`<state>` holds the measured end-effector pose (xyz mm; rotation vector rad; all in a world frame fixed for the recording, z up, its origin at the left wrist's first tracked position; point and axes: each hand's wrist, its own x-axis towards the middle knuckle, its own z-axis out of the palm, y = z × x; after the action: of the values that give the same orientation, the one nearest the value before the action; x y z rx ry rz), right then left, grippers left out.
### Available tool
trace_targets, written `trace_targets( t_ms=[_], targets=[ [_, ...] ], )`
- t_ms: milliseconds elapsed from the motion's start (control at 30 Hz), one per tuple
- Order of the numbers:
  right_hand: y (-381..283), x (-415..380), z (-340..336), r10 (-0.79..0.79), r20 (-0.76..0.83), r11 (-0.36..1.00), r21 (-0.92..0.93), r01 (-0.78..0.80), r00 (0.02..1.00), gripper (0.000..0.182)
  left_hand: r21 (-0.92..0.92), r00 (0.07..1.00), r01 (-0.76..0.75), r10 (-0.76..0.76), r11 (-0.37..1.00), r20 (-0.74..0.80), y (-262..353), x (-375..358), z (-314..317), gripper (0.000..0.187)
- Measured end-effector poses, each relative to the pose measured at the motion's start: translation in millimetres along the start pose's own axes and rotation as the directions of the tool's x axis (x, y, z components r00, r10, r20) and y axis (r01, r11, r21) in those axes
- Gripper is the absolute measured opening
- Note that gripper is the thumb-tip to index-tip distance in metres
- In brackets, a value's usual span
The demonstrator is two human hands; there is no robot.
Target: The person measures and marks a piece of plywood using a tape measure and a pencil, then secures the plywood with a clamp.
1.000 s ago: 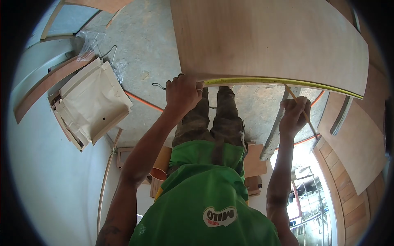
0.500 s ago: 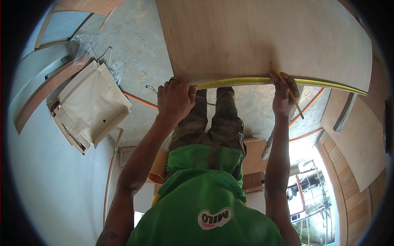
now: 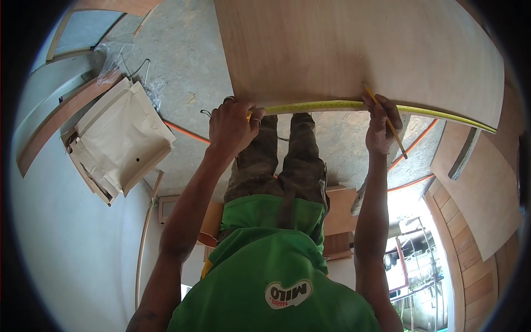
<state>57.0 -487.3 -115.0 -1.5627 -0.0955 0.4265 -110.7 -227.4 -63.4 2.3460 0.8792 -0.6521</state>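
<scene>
A large plywood sheet lies in front of me, with a yellow tape measure stretched along its near edge. My left hand is closed on the tape near the sheet's left corner; the tape's case is hidden, if it is there. Near the middle of that edge, my right hand pinches a yellow pencil between its fingers and touches the tape. The tape runs on past it to the sheet's right corner.
At the left, a flattened cardboard box lies near a curved wood strip. An orange cord crosses the concrete floor. Another thin board and a wood block are at the right.
My left hand has shifted slightly, and more of the tape's yellow end shows at its fingers. The view has moved a little. My right hand keeps the pencil at nearly the same spot.
</scene>
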Motion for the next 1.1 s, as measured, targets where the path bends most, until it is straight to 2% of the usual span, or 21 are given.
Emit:
trace_targets(
  t_ms=[100, 133, 200, 267, 600, 733, 800, 933, 1100],
  targets=[
    [-5.3, 0.5, 3.2, -0.012, -0.003, 0.995, -0.102, 0.012, 1.0, 0.027, -0.008, 0.999, -0.005, 0.006, 1.0, 0.035, -1.1, 1.8, 0.7, 0.024],
    [-7.1, 0.2, 3.6, -0.014, -0.001, 0.995, -0.103, 0.014, 1.0, 0.027, -0.001, 1.0, -0.021, 0.021, 1.0, -0.009, -3.5, 2.6, 6.4, 0.023],
    [-10.3, 1.0, 3.5, -0.039, 0.032, 0.968, -0.247, 0.046, 0.999, 0.023, 0.003, 0.998, -0.036, 0.036, 0.999, -0.057, -3.1, 3.6, 8.5, 0.021],
    [-8.8, 2.1, 2.3, -0.047, 0.033, 0.965, -0.257, 0.053, 0.998, 0.022, 0.044, 1.0, 0.02, -0.02, 0.999, -0.009, 2.5, 2.5, 4.2, 0.024],
    [-18.6, 2.6, 9.0, -0.012, 0.035, 0.936, -0.352, 0.023, 0.999, 0.023, 0.018, 0.999, 0.009, -0.008, 1.0, -0.033, 2.2, 2.3, 5.0, 0.024],
    [-14.5, 8.0, 13.9, 0.027, 0.087, 0.958, -0.286, -0.001, 0.996, 0.021, 0.034, 0.999, 0.024, -0.023, 0.999, -0.023, 7.1, 1.5, 2.3, 0.024],
    [-16.1, 10.8, 22.9, 0.082, 0.157, 0.984, -0.171, -0.055, 0.984, 0.019, 0.038, 0.999, 0.032, -0.032, 0.999, -0.013, 9.5, 1.3, 0.5, 0.025],
    [-30.4, 17.8, 39.6, 0.153, 0.268, 0.982, -0.151, -0.115, 0.951, 0.015, 0.052, 0.999, 0.042, -0.041, 0.998, -0.025, 9.8, 1.3, 2.2, 0.026],
    [-33.5, 26.0, 44.0, 0.203, 0.312, 0.976, -0.14, -0.166, 0.928, 0.014, 0.037, 0.998, 0.052, -0.051, 0.998, -0.023, 8.9, 1.2, 2.4, 0.026]
  ],
)
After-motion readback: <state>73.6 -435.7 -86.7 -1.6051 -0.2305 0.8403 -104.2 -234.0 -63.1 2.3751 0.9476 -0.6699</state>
